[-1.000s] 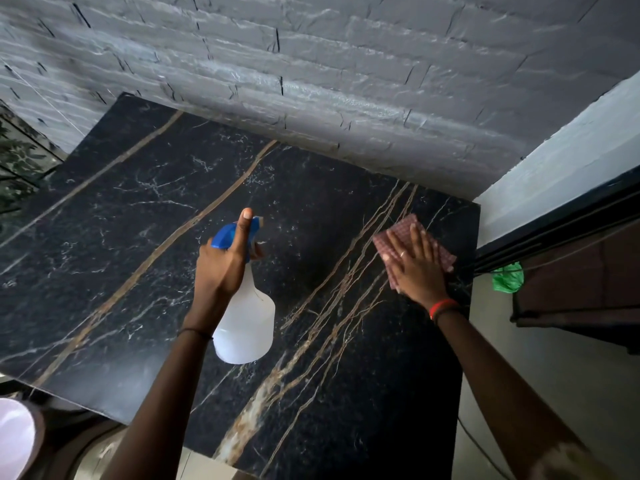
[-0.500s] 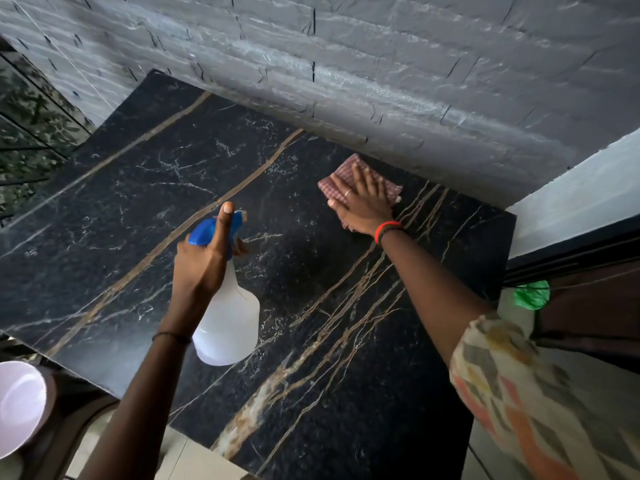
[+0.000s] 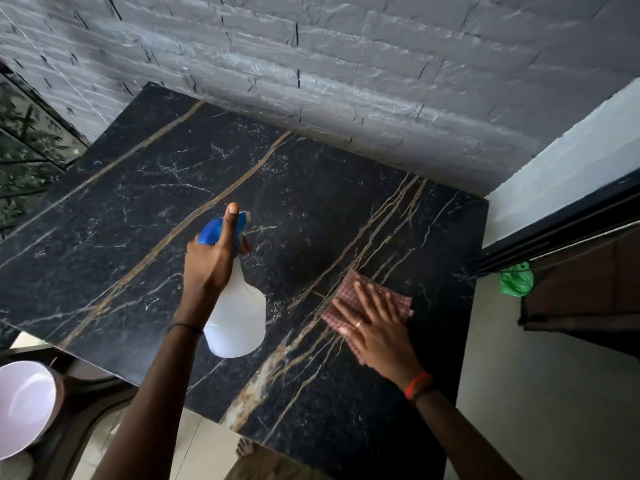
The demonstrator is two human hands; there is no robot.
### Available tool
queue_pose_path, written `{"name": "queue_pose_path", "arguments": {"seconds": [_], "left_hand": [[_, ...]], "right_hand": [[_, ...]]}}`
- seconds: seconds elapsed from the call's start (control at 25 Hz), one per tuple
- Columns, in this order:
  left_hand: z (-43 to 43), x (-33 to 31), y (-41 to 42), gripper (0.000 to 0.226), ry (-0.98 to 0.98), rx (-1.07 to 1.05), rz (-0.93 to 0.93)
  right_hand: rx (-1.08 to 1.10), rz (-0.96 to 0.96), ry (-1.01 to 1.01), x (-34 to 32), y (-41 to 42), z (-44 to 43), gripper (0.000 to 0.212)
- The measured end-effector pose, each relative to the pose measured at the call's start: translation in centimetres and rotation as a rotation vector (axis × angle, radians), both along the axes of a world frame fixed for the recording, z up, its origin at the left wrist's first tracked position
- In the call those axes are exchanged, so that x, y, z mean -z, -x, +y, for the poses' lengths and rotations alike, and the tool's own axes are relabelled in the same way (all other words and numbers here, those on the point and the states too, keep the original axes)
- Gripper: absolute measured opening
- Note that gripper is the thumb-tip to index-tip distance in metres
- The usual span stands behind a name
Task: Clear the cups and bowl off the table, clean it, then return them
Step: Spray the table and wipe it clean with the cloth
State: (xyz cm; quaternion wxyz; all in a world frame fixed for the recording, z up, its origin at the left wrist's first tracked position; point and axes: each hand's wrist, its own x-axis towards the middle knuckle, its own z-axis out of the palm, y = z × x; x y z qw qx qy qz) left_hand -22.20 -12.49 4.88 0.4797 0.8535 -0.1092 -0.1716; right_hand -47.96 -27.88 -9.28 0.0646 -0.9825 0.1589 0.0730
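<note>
Cloth (image 3: 353, 285) on dark marble table (image 3: 311, 188)

Our left hand (image 3: 207, 268) grips a blue-topped spray bottle (image 3: 239, 320) above the table; our right hand (image 3: 379, 332), fingers straight, presses the checked cloth near the right edge. A pale bowl (image 3: 20, 407) sits off the table, lower left.

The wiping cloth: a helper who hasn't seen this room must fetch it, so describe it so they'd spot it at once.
Start at the black marble table with tan veins, set against the grey brick wall. Near its right edge, the right hand presses flat on the cloth. It is the only red-and-white checked fabric there, unlike the white spray bottle in the left hand.
</note>
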Motion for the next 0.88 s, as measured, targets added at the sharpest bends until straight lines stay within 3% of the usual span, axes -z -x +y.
{"name": "queue_pose_path", "arguments": {"seconds": [0.12,0.24,0.44,0.72,0.88], "left_hand": [[1.4,-0.6,0.6,0.050,0.021,0.012,0.014],[3.1,-0.8,1.1,0.036,0.014,0.020,0.013],[6.3,-0.8,1.4,0.037,-0.001,0.010,0.017],[11.9,-1.0,0.6,0.043,0.066,0.020,0.031],[15.2,-1.3,0.1,0.043,0.093,0.022,0.034]], "right_hand": [[0.184,0.045,0.002,-0.2,-0.4,-4.0,0.056],[0.289,0.062,0.016,-0.4,-6.0,-4.9,0.060],[0.164,0.080,-0.054,-0.3,-12.9,3.3,0.057],[0.023,-0.056,-0.088,-0.3,-2.8,19.7,0.058],[0.079,-0.018,-0.006,-0.9,3.1,17.5,0.054]]}}
